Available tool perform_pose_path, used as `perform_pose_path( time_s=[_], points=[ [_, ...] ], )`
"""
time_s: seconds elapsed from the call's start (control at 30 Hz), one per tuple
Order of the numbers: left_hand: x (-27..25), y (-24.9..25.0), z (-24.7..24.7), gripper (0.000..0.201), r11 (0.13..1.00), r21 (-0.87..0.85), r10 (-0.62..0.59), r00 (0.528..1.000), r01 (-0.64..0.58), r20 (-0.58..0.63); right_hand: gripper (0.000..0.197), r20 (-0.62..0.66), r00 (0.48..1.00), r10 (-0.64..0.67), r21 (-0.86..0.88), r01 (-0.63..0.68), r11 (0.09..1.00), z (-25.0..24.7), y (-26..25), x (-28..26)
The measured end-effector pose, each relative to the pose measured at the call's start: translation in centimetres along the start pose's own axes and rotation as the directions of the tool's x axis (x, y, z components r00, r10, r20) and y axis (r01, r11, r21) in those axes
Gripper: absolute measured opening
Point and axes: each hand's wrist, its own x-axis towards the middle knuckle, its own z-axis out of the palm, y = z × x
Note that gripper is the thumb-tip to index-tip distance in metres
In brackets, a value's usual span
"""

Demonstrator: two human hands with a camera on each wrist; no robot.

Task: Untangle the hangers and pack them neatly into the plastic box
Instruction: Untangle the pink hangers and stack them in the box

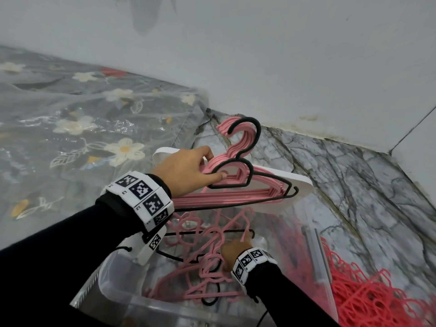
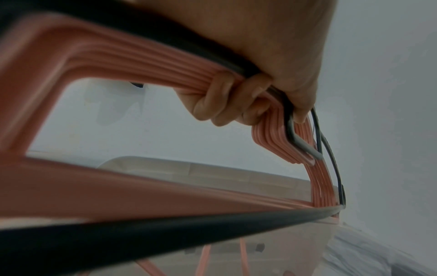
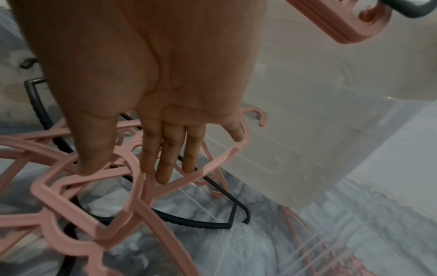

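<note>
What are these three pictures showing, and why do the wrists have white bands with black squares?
No machine here: a person works with bare hands. The white marker bands hold small cameras. One picture comes from a head camera; the other two look along each hand. The left hand grips an aligned stack of pink plastic hangers with one black hanger, held above the clear plastic box. The right hand, fingers straight, reaches into the tangled pink and black hangers in that box. A white lid shows behind the stack. A red net lies on the marble-patterned floor.
</note>
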Motion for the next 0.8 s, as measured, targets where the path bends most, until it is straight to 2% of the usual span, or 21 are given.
perform_pose_path(
  time_s=[0.1, 0.27, 0.47, 0.6, 0.67, 0.8],
  points=[
    [0.1, -0.1, 0.0, 0.04, 1.0, 0.003, -0.005, 1.0, 0.005, 0.012, 0.025, -0.024, 1.0, 0.015, -0.03, -0.016, 0.999, 0.4, -0.5, 0.3],
    [0.1, -0.1, 0.1, 0.041, 1.0, 0.019, -0.008, 1.0, 0.008, 0.012, 0.047, -0.014, 1.0, 0.023, -0.018, -0.023, 1.0, 0.0, -0.3, -0.2],
    [0.0, -0.1, 0.2, 0.042, 0.999, 0.043, 0.01, 1.0, -0.01, 0.001, 0.037, 0.014, 0.999, 0.036, 0.032, -0.036, 0.999, -0.9, 0.7, -0.5],
    [0.0, -0.3, 0.2, 0.043, 0.999, 0.048, 0.014, 1.0, -0.014, -0.011, 0.027, -0.078, 0.996, 0.031, 0.017, -0.03, 0.999, -0.8, 0.9, -0.5],
    [0.1, -0.4, 0.2, 0.043, 0.998, 0.054, 0.016, 1.0, -0.015, -0.011, 0.024, -0.082, 0.997, 0.012, 0.094, -0.004, 0.996, -0.9, 0.9, -0.5],
    [0.0, -0.4, 0.3, 0.043, 0.998, 0.062, 0.02, 1.0, -0.02, -0.003, 0.023, 0.069, 0.998, -0.016, 0.37, -0.01, 0.929, -0.8, 1.4, -0.5]
  ],
)
